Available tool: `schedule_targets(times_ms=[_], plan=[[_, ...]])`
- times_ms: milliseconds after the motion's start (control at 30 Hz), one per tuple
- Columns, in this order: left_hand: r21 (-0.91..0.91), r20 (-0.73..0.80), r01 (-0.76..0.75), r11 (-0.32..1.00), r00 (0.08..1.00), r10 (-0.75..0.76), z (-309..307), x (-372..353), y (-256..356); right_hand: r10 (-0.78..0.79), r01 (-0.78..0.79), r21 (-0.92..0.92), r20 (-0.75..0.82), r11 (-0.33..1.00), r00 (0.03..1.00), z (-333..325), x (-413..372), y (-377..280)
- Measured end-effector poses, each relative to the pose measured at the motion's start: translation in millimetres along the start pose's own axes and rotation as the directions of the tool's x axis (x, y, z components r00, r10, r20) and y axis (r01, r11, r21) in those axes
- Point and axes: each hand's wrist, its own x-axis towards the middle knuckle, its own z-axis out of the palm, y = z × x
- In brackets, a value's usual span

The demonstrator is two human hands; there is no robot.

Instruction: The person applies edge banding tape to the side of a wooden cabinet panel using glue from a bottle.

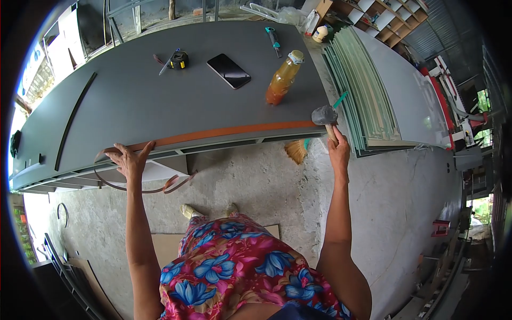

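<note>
One grey board point(160, 101): from afar I see its near edge, running left to right.
Orange strip point(213, 136): along this edge, same long axis, between both hands.
Left hand point(129, 162): spread wide, nearer to loose tail.
Right hand point(339, 149): closed on mallet point(324, 115) handle.
Mallet head: near strip's right end; touching, I cannot tell.
</note>
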Motion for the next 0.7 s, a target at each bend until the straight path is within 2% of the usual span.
schedule_targets(times_ms=[233,500,633,700], plan=[[-0.001,-0.012,-0.012,1.000,1.000,0.012,1.0,-0.1,-0.7,0.040,-0.041,-0.042,-0.039,0.998,0.998,-5.1,6.3,32.6],[0.024,-0.001,-0.007,1.000,1.000,0.007,1.3,1.3,-1.6,0.079,-0.085,-0.171,-0.039,0.982,0.996,-11.5,12.3,22.5],[0.045,-0.004,0.003,0.999,1.000,-0.003,3.8,2.7,-2.7,0.027,-0.034,-0.233,-0.036,0.972,0.999,-18.0,21.5,20.0],[0.044,-0.010,0.003,0.999,1.000,-0.002,5.2,3.6,-3.5,-0.058,0.048,-0.266,-0.031,0.963,0.998,-18.6,27.9,29.0]])
